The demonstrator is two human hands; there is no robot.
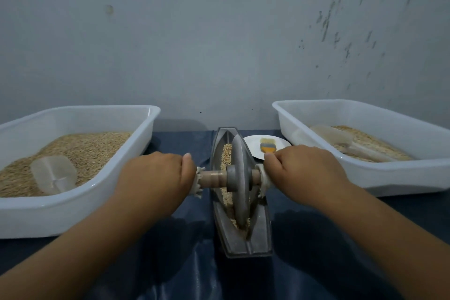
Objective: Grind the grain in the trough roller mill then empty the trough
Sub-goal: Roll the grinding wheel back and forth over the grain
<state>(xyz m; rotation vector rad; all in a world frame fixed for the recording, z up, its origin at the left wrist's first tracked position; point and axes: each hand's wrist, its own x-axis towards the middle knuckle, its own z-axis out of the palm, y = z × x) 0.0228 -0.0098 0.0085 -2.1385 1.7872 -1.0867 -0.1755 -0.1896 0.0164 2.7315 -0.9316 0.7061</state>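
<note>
Grey metal fills the gap between my two hands: the trough [243,238] runs lengthwise away from me, its long axis pointing from my chest toward the wall, and the roller wheel [239,178] stands upright in it, edge-on. The wooden axle [214,178] crosses that line squarely, so it lies straight along the line joining my fingers. My left hand [155,175] is curled round the axle's left end and my right hand [304,173] is curled round its right end, both fists closed on the handle, knuckles up; neither is nearer the wheel that I can tell, they sit about evenly either side. The grain [227,153] in the trough lies between my fingers and just below them, some beyond the wheel and some on my side of it, and much of it looks whole, so I judge the grinding is underway and not finished. The coming stroke turns on keeping the push along the trough's length, square to the axle.

Counting: one trough, one wheel, one axle. Two white tubs, the left tub [73,212] outside my left fingers and the right tub [401,178] outside my right, each with grain and one clear scoop. One white plate [253,141] beyond my right fingers, carrying one brush [266,146].
</note>
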